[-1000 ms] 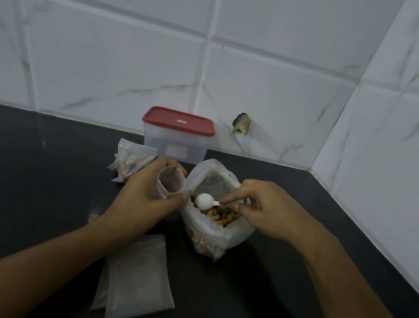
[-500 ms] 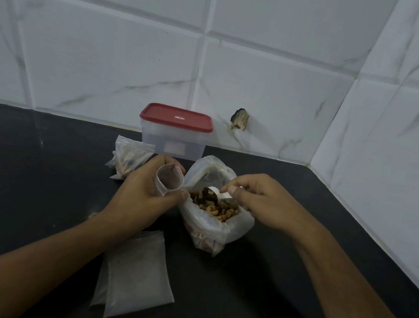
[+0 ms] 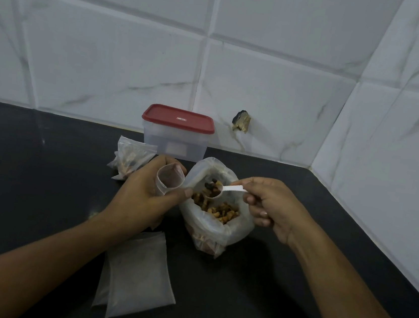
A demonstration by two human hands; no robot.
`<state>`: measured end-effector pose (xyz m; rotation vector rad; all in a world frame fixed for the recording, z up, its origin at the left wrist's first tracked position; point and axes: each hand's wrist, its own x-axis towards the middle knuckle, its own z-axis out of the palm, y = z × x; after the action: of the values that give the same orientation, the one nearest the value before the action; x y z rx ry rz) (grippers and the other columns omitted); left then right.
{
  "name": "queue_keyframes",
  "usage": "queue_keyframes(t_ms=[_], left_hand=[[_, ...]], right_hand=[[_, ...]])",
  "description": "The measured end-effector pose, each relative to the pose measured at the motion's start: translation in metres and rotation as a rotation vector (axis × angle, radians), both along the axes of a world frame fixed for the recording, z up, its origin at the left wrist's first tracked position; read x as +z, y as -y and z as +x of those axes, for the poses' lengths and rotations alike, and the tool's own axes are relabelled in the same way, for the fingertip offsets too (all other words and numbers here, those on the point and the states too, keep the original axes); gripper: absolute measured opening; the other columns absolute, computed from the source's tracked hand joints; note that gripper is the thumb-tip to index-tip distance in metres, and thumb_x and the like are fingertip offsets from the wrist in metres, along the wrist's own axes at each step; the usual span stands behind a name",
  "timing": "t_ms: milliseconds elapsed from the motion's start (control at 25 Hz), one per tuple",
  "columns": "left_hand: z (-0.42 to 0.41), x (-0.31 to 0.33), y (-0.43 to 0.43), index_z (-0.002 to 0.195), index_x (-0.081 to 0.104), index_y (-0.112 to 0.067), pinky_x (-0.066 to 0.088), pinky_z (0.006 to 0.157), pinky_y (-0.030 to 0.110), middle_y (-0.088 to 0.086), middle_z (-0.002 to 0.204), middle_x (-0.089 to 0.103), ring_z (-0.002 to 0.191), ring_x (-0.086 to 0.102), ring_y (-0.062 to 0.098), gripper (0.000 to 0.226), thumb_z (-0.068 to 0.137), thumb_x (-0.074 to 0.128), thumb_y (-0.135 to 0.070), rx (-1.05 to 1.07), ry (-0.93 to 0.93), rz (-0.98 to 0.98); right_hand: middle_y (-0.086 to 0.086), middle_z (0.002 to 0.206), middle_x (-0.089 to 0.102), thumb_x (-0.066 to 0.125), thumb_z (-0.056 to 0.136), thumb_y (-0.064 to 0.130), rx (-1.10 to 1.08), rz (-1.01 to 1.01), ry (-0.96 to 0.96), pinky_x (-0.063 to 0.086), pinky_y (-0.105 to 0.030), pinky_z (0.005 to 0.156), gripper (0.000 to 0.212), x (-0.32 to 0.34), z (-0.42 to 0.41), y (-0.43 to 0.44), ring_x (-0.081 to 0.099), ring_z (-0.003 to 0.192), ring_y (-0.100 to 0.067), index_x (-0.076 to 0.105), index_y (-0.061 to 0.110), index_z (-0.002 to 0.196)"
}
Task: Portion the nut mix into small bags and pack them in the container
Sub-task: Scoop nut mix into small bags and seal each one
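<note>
My left hand [image 3: 143, 198] grips a small clear bag [image 3: 169, 179] upright with its mouth held open. Just right of it stands the large plastic bag of nut mix [image 3: 216, 212], rolled open. My right hand [image 3: 273, 206] pinches the handle of a white spoon [image 3: 225, 190], whose bowl carries nuts above the big bag, a short way right of the small bag's mouth. A filled small bag [image 3: 130, 158] lies behind my left hand. The clear container with a red lid [image 3: 177, 133], lid on, stands at the back by the wall.
A stack of flat small bags [image 3: 136, 271] lies on the black counter [image 3: 28, 189] under my left forearm. White tiled walls close the back and right side, with a chipped hole [image 3: 240, 121] in the back tile.
The spoon went down into the nut mix and has come up loaded, its bowl now turned upward. My left hand kept the small bag open in place.
</note>
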<state>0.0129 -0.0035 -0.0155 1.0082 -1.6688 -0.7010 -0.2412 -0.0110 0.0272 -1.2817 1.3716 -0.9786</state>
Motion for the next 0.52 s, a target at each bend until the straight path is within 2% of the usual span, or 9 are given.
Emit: queue_keyframes(t_ms=[200, 360, 520], left_hand=[[-0.0001, -0.0002, 0.0008, 0.112, 0.065, -0.028, 0.057, 0.085, 0.029, -0.018, 0.107, 0.068, 0.104, 0.066, 0.002, 0.030, 0.086, 0.080, -0.028, 0.000, -0.005, -0.001], [-0.0001, -0.0002, 0.0010, 0.111, 0.065, -0.028, 0.057, 0.075, 0.027, -0.019, 0.105, 0.068, 0.097, 0.068, 0.002, 0.031, 0.085, 0.082, -0.031, -0.009, 0.002, 0.010], [-0.0024, 0.0007, 0.0007, 0.110, 0.065, -0.027, 0.057, 0.081, 0.024, -0.017, 0.106, 0.068, 0.103, 0.065, 0.001, 0.032, 0.084, 0.083, -0.032, -0.006, 0.001, 0.005]], right_hand=[[0.001, 0.061, 0.049, 0.050, 0.107, 0.017, -0.010, 0.010, -0.095, 0.026, -0.019, 0.037, 0.026, -0.0015, 0.0021, -0.0015, 0.032, 0.042, -0.008, 0.074, 0.009, 0.109], [0.001, 0.063, 0.052, 0.050, 0.107, 0.015, -0.048, -0.001, 0.028, 0.024, -0.019, 0.036, 0.026, 0.0021, 0.0005, -0.0002, 0.031, 0.042, -0.006, 0.074, 0.008, 0.112], [0.001, 0.065, 0.051, 0.048, 0.107, 0.013, -0.046, -0.016, 0.221, 0.023, -0.017, 0.035, 0.028, 0.0062, 0.0026, -0.0008, 0.029, 0.042, -0.005, 0.074, 0.005, 0.113]])
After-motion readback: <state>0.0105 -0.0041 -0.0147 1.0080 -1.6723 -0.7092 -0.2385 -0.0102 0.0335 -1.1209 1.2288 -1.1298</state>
